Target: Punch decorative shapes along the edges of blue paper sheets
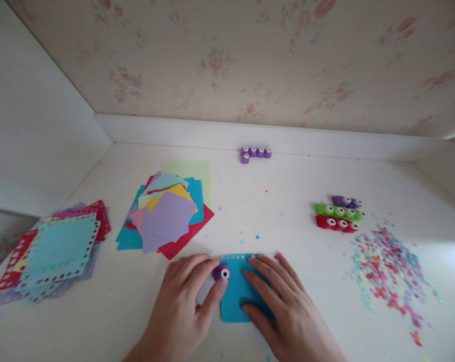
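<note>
A blue square of paper (233, 301) lies on the white table in front of me, with a row of punched holes along its far edge. My left hand (191, 291) pinches a small purple paper punch (223, 273) between thumb and fingers, at the paper's left edge near the far corner. A star shows on the punch's white button. My right hand (278, 294) lies over the right part of the paper, fingers spread and tips resting on it. The paper's right edge is hidden under that hand.
To the left are a pile of coloured paper (170, 216) and a stack of sheets with punched edges (63, 246). Purple punches (253, 152) stand by the wall. Red, green and purple punches (340, 213) sit at right, beside a heap of confetti (389, 266).
</note>
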`<state>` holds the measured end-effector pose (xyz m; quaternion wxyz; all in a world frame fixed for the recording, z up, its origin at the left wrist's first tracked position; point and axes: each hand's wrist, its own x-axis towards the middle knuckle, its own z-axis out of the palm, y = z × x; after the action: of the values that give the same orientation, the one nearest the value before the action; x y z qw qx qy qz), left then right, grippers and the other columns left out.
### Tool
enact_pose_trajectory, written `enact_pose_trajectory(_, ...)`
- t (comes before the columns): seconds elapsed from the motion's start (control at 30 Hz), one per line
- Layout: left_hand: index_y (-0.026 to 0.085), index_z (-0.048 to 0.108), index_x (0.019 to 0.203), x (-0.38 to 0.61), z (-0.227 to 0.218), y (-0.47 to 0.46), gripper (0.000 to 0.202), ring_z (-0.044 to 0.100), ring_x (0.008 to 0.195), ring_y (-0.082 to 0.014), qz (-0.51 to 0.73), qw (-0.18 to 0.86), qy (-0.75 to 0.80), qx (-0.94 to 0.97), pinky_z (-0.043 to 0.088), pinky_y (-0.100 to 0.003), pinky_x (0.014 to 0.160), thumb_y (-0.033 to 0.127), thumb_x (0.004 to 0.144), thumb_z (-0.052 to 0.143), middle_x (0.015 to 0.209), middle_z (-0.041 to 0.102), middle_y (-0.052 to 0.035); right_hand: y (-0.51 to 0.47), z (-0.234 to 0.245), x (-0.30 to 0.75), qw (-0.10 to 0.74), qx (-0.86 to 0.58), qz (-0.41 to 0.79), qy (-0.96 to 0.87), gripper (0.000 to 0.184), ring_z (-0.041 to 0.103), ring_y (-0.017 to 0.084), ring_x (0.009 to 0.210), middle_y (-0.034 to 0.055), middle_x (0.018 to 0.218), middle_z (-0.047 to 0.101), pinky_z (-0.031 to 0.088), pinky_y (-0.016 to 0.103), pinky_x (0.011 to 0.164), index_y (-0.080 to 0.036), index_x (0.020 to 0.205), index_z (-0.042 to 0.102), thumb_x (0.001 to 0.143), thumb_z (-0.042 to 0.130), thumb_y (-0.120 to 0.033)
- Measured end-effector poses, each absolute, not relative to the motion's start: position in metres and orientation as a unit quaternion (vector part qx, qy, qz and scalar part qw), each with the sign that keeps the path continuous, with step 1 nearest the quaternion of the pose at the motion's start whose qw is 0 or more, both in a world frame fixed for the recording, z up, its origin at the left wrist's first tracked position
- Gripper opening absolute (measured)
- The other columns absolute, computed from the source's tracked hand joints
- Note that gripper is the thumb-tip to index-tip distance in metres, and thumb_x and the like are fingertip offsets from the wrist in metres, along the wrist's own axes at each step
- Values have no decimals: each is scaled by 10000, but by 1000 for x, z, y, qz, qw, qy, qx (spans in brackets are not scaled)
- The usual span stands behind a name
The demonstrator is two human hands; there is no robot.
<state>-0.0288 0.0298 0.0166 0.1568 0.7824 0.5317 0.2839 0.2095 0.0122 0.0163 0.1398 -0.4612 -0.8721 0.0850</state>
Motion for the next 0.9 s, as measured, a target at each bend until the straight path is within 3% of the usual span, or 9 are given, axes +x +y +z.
enact_pose_trajectory(0.53,262,686,1068,-26,16,32,160,629,950,-242,270,179,540,777,481,-427,873,329,960,589,1022,696,-40,13,16,210,136,-451,61,-880,440,548,327,1283,83,1393,593,475,626,1038,-217,1344,569,933,612,-367)
enact_pose_trajectory(0.9,270,686,1014,-20,17,37,168,614,961,-252,253,196,571,756,454,-439,864,397,946,599,1002,677,-35,11,17,210,137,-464,91,-870,458,518,319,1313,86,1408,580,411,608,1104,-235,1373,551,932,614,-339)
